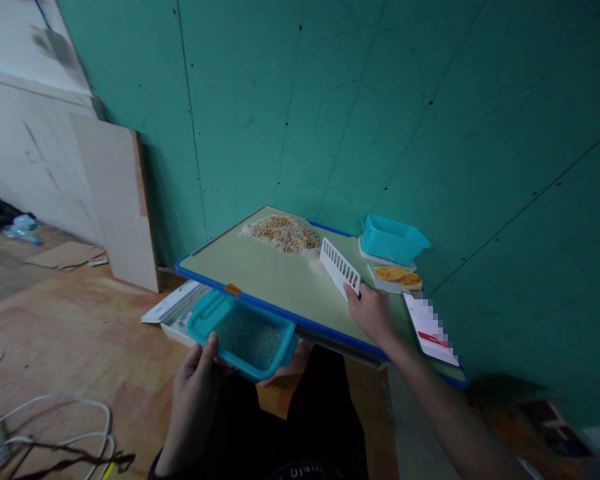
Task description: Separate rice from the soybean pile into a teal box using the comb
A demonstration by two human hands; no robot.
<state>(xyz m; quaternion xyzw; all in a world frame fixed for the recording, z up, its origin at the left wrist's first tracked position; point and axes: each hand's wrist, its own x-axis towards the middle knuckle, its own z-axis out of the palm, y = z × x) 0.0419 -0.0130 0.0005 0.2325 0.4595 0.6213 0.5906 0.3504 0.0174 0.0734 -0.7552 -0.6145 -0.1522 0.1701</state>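
My left hand point(193, 393) grips a teal plastic box point(243, 333) with pale grains in it, held just below the near edge of a small green table with a blue rim point(260, 303). My right hand point(373, 310) is closed on a white slotted scraper point(339, 267), which stands on the tabletop beside a heap of mixed brown and white grains point(285, 235) at the far side.
A second teal box point(393, 238) stands at the table's far right, with a small packet point(399, 275) and a phone point(430, 330) nearer me. A green wall rises behind. A board leans at left; cables point(55, 427) lie on the wooden floor.
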